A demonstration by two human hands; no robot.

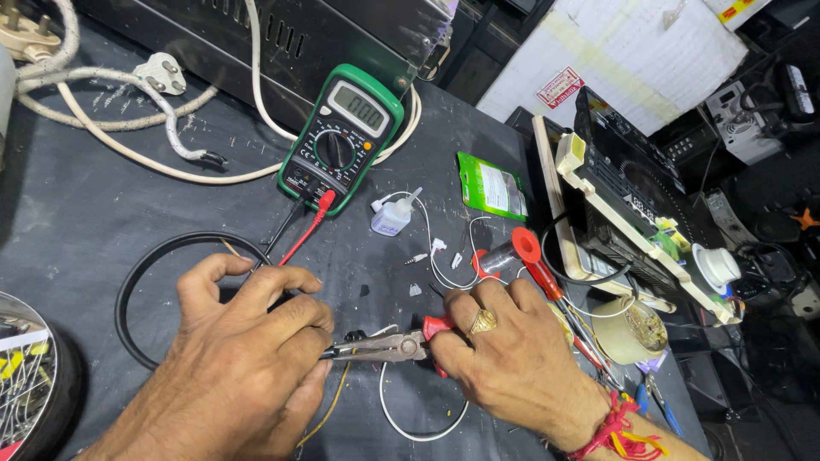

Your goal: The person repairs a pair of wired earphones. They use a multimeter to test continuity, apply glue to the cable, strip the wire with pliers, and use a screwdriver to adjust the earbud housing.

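My right hand (pixel 511 350) grips the red handles of a pair of pliers (pixel 389 347), whose metal jaws point left. The jaw tips meet the fingertips of my left hand (pixel 248 341), which pinches something small that I cannot make out, probably a wire end. A thin yellowish wire (pixel 331 408) runs down from under that hand. A white wire loop (pixel 410 427) lies below the pliers. My right hand wears a gold ring and a red thread wristband.
A green multimeter (pixel 342 135) with red and black probe leads lies behind the hands. Nearby are a small white glue bottle (pixel 392 215), a green packet (pixel 492 185), a red-handled screwdriver (pixel 540 271), a black cable loop (pixel 162 256) and white power cords (pixel 102 111). Electronics crowd the table's right edge.
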